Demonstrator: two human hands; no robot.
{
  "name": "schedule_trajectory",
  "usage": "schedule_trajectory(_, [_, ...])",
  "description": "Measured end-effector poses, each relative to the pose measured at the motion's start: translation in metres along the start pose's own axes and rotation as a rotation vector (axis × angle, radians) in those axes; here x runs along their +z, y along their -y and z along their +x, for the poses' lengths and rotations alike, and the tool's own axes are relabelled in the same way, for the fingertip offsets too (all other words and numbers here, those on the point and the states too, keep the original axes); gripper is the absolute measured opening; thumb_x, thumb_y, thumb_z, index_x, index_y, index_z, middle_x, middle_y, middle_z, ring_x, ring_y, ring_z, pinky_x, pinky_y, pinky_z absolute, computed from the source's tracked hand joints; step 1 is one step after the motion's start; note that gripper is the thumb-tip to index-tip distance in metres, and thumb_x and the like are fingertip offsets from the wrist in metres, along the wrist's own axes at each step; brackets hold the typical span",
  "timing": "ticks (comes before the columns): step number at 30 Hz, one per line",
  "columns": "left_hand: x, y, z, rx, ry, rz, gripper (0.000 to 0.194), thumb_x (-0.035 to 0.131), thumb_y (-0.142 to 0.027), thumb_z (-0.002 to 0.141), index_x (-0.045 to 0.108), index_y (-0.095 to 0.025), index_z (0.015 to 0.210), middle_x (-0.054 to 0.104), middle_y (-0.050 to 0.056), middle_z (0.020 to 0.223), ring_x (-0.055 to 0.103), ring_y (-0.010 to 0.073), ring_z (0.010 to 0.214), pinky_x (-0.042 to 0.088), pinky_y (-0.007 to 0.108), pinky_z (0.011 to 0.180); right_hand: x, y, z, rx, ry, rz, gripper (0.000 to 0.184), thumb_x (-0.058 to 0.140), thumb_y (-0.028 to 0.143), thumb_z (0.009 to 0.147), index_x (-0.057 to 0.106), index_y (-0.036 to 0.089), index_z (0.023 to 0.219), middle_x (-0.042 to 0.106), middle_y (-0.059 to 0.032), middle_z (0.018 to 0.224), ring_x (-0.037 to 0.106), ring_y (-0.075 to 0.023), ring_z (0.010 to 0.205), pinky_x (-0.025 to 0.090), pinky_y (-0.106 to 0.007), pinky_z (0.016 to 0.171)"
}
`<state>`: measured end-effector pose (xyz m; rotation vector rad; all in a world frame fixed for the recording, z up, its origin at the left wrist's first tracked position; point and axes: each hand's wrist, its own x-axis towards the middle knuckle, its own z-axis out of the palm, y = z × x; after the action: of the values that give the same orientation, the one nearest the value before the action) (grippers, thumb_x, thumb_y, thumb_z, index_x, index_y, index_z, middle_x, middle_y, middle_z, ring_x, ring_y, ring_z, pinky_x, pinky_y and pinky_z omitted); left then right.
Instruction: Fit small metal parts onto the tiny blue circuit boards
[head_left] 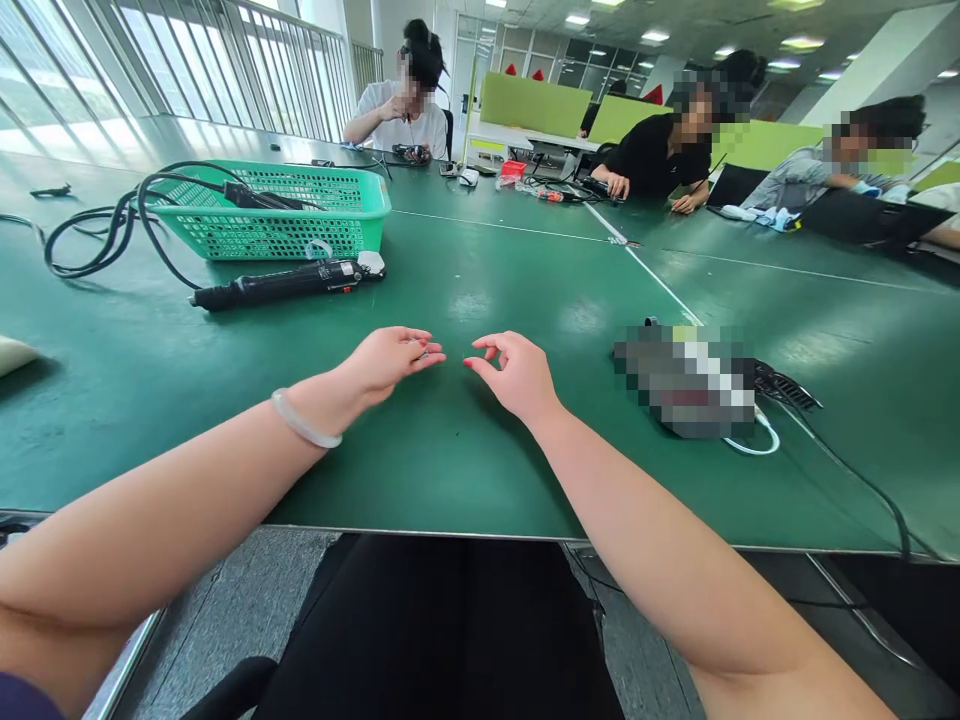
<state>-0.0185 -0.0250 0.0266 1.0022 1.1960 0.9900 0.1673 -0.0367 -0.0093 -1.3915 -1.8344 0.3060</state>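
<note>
One shiny bit: thin, small (pixel 424 352), at the left hand's fingers, above the desk (pixel 457 480), in from the middle of its near edge; too little shows to say what it is.
Handling, judged: light, stiff, probably smooth and easy to drop; not likely fragile. Best hold: fingertip pinch at one end.
Left hand: thumb folded in to the fingers (pixel 395 362), the others fairly straight; seems to have the shiny bit lightly trapped. Firmness: cannot tell.
Right hand: just beside the left, not touching (pixel 521 380); thumb and forefinger curved, clear gap between the tips, nothing seen in it.
Bracelet: pale, on left wrist (pixel 304 420).
Power screwdriver: black, lying between hands and basket, toward the desk's left edge (pixel 289 285); looks weighty, hold by the barrel. No hand on it.
Basket: green plastic, holed walls, behind the screwdriver (pixel 289 235); black cable gear inside.
Cord: black, looped at the basket's left end (pixel 82 272).
Blurred-out thing: right of the right hand, well apart, in from the near edge (pixel 686 385); identity cannot tell. White cord beside it (pixel 757 452).
Far side: person in white top at the far edge (pixel 405 115); person in black top (pixel 652 150) and person in grey top (pixel 799 175) toward the far right corner.
</note>
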Motion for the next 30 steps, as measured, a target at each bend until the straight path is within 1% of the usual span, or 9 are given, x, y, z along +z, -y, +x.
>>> schedule_trajectory(4, [-0.051,-0.014,-0.008,0.140,-0.114,0.382,0.011,0.064,-0.015,0.074,0.060,-0.015,0.085,0.069,0.009,0.094,0.069,0.0163,0.081,0.050,0.032,0.089,-0.005,-0.010,0.002,0.043,-0.015,0.001,0.023,0.064,0.038,0.080,0.069,0.020,0.093,0.061,-0.0005,0.077,0.045,-0.0114,0.060,0.040,-0.029,0.063])
schedule_trajectory(6, [-0.080,-0.020,-0.017,0.165,-0.187,0.680,0.013,0.062,-0.021,0.075,0.063,-0.017,0.088,0.071,0.006,0.092,0.069,0.0208,0.088,0.047,0.034,0.089,-0.005,-0.012,0.002,0.050,-0.008,0.011,0.023,0.064,0.038,0.080,0.069,0.020,0.093,0.061,-0.0005,0.078,0.046,-0.0114,0.060,0.040,-0.029,0.064])
schedule_trajectory(8, [-0.106,-0.025,-0.027,0.205,-0.199,1.046,0.024,0.056,-0.031,0.080,0.064,-0.019,0.099,0.072,0.004,0.088,0.066,0.0250,0.095,0.043,0.034,0.088,-0.003,-0.011,0.003,0.046,0.005,0.020,0.024,0.063,0.038,0.081,0.069,0.020,0.094,0.061,-0.0007,0.079,0.047,-0.0115,0.061,0.040,-0.029,0.064])
schedule_trajectory(11, [-0.135,-0.029,-0.039,0.217,-0.228,1.484,0.035,0.048,-0.042,0.084,0.065,-0.024,0.108,0.072,0.001,0.094,0.062,0.0245,0.090,0.039,0.030,0.080,-0.002,-0.010,0.003,0.034,0.026,0.019,0.023,0.062,0.037,0.081,0.069,0.020,0.096,0.062,-0.0011,0.080,0.048,-0.0119,0.063,0.041,-0.030,0.066])
schedule_trajectory(13, [-0.146,-0.030,-0.044,0.192,-0.208,1.608,0.038,0.047,-0.047,0.084,0.065,-0.026,0.110,0.073,0.000,0.093,0.060,0.0240,0.086,0.037,0.028,0.076,-0.002,-0.010,0.003,0.033,0.035,0.020,0.023,0.061,0.036,0.082,0.069,0.020,0.097,0.062,-0.0012,0.080,0.049,-0.0121,0.064,0.041,-0.030,0.066])
schedule_trajectory(17, [-0.158,-0.030,-0.045,0.173,-0.183,1.669,0.051,0.046,-0.055,0.082,0.060,-0.024,0.119,0.073,0.003,0.100,0.062,0.0248,0.089,0.037,0.027,0.074,-0.002,-0.012,0.004,0.044,0.041,0.026,0.023,0.061,0.036,0.082,0.069,0.020,0.097,0.062,-0.0007,0.080,0.048,-0.0115,0.063,0.041,-0.029,0.067])
schedule_trajectory(22, [-0.157,-0.030,-0.047,0.115,-0.200,1.683,0.042,0.047,-0.058,0.080,0.064,-0.029,0.106,0.073,-0.002,0.100,0.062,0.0201,0.089,0.036,0.022,0.071,-0.002,-0.012,0.003,0.048,0.043,0.027,0.024,0.061,0.035,0.083,0.069,0.019,0.098,0.062,-0.0007,0.080,0.047,-0.0110,0.062,0.041,-0.029,0.067])
schedule_trajectory(27, [-0.150,-0.023,-0.050,0.060,-0.382,1.699,0.038,0.049,-0.056,0.078,0.069,-0.034,0.101,0.073,-0.006,0.078,0.058,0.0191,0.070,0.032,0.022,0.063,-0.002,-0.012,0.003,0.057,0.055,0.027,0.024,0.057,0.035,0.085,0.069,0.020,0.100,0.062,-0.0014,0.081,0.045,-0.0108,0.061,0.042,-0.030,0.068])
schedule_trajectory(30, [-0.149,-0.021,-0.051,0.065,-0.385,1.693,0.041,0.049,-0.056,0.076,0.072,-0.034,0.101,0.068,-0.004,0.061,0.056,0.0213,0.063,0.031,0.024,0.062,-0.002,-0.012,0.004,0.050,0.054,0.027,0.025,0.056,0.035,0.085,0.069,0.019,0.100,0.062,-0.0015,0.082,0.046,-0.0108,0.062,0.042,-0.030,0.068])
